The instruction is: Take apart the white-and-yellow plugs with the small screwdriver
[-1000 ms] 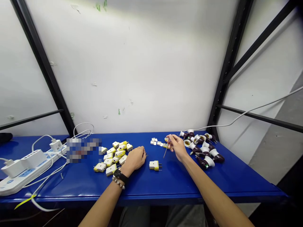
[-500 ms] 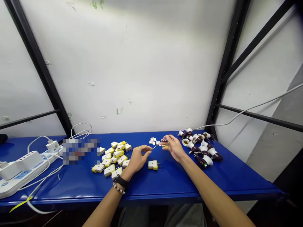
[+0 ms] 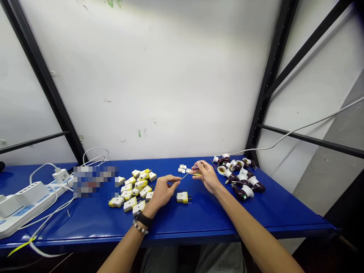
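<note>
My right hand [image 3: 209, 177] grips a screwdriver [image 3: 186, 175] by its dark reddish handle. The thin metal shaft slants down to the left, its end at the fingertips of my left hand [image 3: 164, 190]. Thumb and forefinger of that hand are pinched together; whatever is between them is too small to make out. A yellow piece [image 3: 196, 174] shows just under my right fingers, and I cannot tell whether it is held. Below the shaft, a white-and-yellow plug [image 3: 182, 197] lies on its own, prongs to the right. Small white parts [image 3: 182, 168] lie behind the screwdriver.
A pile of white-and-yellow plugs [image 3: 135, 191] lies left of my left hand. On the right are several dark-and-white lamp sockets [image 3: 241, 181]. A white power strip [image 3: 27, 212] with cables and a blurred patch occupies the left of the blue table [image 3: 204, 222].
The whole view has shifted slightly. Both hands keep nearly the same pose, with the screwdriver still between them.
</note>
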### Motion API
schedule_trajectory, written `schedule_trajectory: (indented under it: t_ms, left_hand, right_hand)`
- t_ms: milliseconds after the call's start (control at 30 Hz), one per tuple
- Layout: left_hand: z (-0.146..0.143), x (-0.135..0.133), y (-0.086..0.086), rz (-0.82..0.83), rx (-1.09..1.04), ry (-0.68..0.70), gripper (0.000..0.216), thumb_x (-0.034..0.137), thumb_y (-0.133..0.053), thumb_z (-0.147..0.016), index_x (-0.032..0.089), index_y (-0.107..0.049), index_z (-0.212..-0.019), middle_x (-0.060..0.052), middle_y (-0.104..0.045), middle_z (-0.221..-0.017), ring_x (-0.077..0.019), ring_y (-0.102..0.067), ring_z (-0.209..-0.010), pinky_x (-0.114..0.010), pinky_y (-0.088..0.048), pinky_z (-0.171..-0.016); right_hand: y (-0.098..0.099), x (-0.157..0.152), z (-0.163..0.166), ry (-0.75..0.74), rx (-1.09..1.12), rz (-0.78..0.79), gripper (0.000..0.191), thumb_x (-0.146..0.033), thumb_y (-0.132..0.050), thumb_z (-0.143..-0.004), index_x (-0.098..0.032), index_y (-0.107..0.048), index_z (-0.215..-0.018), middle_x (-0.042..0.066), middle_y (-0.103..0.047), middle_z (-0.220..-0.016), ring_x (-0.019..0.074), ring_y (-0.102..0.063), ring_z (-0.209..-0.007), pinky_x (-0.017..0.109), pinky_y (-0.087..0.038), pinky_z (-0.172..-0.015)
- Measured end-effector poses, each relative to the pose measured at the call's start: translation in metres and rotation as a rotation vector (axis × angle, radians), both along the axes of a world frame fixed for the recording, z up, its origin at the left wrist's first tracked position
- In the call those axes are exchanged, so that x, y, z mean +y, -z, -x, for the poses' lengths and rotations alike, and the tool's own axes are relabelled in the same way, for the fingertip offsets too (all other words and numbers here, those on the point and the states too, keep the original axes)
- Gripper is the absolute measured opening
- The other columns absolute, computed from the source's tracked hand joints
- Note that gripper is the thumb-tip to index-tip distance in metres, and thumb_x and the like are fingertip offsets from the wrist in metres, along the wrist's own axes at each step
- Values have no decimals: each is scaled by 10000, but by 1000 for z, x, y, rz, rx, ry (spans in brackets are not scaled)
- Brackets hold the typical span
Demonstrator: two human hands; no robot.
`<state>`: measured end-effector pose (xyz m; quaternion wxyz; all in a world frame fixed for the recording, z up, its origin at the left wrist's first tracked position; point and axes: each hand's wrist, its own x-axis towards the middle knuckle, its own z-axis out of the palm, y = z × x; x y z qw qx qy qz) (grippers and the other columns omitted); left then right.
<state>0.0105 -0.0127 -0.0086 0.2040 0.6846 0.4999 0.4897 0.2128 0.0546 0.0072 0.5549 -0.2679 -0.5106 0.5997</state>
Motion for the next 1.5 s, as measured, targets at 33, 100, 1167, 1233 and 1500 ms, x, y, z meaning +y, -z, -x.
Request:
schedule_trajectory:
  t_ms: [33, 100, 1167, 1233, 1500]
  left_hand:
    - [0, 0, 1, -8, 1, -4, 183, 238, -654, -865, 198, -813, -946, -58, -803, -910, -206, -735, -791, -282, -582, -672]
    - [-1, 0, 2, -28, 2, -15, 172, 221, -661, -861, 194, -812, -940, -58, -802, -904, -202, -738, -786, -280, -590, -670]
    - [-5, -4, 7, -117, 20, -4, 196, 204, -623, -889, 209, -806, -961, -54, -800, -909, -204, -743, -824, -282, -610, -675]
    - [-5, -5, 7, -92, 22, 6, 186, 201, -639, -874, 209, -803, -961, -51, -805, -913, -205, -749, -814, -288, -612, -690]
    - [-5, -13, 8, 117, 21, 114, 276, 211, -718, -817, 211, -756, -1090, -23, -804, -852, -202, -748, -792, -270, -571, -688]
  right_hand:
    - [0, -1, 0, 5, -4, -6, 405, -545, -800, -756, -195, -624, -859, 1, -681, -823, 171, -735, -704, 232, -594, -538]
    - [-1, -2, 1, 18, -12, -17, 396, -539, -790, -770, -193, -621, -861, -1, -682, -821, 167, -734, -700, 227, -594, -538]
    - [-8, -6, 4, 69, -97, -94, 405, -569, -746, -795, -196, -593, -843, -2, -665, -788, 173, -727, -669, 240, -599, -512]
    - [-10, -8, 5, 58, -123, -114, 401, -570, -736, -802, -199, -590, -843, -4, -660, -768, 175, -722, -653, 253, -604, -514]
    - [-24, -27, 13, -33, -246, -208, 334, -524, -712, -829, -201, -630, -819, -11, -645, -719, 165, -683, -561, 282, -600, -504]
